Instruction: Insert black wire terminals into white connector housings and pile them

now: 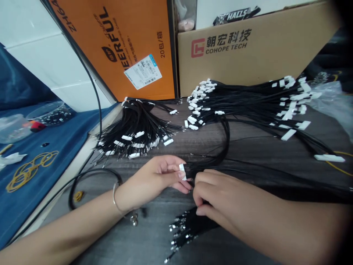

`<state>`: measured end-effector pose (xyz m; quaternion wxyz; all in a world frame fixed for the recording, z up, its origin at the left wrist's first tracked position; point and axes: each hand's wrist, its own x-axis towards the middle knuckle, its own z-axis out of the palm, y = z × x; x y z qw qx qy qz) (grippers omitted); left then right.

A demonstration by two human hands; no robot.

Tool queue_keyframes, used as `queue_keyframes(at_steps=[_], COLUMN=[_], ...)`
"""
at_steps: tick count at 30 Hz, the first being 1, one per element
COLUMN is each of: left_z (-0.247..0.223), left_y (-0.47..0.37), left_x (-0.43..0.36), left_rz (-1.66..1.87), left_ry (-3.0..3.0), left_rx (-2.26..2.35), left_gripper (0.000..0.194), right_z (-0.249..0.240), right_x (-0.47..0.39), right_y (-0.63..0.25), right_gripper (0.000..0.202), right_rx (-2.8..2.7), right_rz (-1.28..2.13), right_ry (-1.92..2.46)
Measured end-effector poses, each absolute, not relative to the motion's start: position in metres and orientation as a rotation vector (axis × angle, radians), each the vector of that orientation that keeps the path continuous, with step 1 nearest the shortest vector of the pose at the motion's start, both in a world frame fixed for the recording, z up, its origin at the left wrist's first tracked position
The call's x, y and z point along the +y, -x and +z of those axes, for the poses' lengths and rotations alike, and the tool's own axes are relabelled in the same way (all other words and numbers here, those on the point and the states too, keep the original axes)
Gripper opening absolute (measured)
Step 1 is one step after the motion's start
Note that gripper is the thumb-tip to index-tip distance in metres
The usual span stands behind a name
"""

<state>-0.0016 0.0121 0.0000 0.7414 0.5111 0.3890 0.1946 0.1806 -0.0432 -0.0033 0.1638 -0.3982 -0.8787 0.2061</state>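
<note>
Touching left hand (172, 176): white connector (182, 172).

The bench (253, 145) is dark grey-brown with streaky wood grain; the wires (245, 97) are black, their connectors (329, 158) white; the left box (154, 22) is orange with black lettering, its label (143, 71) white with a blue corner; the right box (264, 48) is plain tan with a red logo (198, 48) and dark lettering; the rubber bands (22, 175) are yellow on the blue cloth (63, 143); the bracelet (115, 198) is silver; the HALLS packet (235, 15) is black with white letters.
</note>
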Motion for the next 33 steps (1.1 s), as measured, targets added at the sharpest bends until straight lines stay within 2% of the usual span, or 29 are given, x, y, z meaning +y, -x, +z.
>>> queue_keyframes(at_steps=[5, 9, 15, 21, 27, 33], left_z=[0.001, 0.002, 0.003, 0.002, 0.002, 0.000], left_y=[0.000, 0.000, -0.001, 0.001, 0.002, 0.001], left_x=[0.014, 0.014, 0.013, 0.013, 0.013, 0.013], left_rz=[0.415, 0.396, 0.411, 0.387, 0.371, 0.374], left_ry=[-1.146, -1.148, -1.125, -1.161, -1.185, -1.170], left_rx=[0.837, 0.857, 0.878, 0.864, 0.871, 0.893], left_gripper=[0.008, 0.009, 0.010, 0.011, 0.011, 0.013], right_z=[0.001, 0.011, 0.021, 0.012, 0.012, 0.014], right_x=[-0.044, -0.039, -0.022, -0.014, -0.023, -0.019], right_y=[-0.183, -0.190, -0.202, -0.208, -0.201, -0.202], right_gripper=[0.011, 0.012, 0.015, 0.014, 0.015, 0.016], right_rx=[-2.408, -2.329, -2.296, -2.296, -2.410, -2.283], right_rz=[0.873, 0.964, 0.827, 0.754, 0.418, 0.649], right_ry=[1.289, 1.465, 1.505, 1.455, 1.280, 1.431])
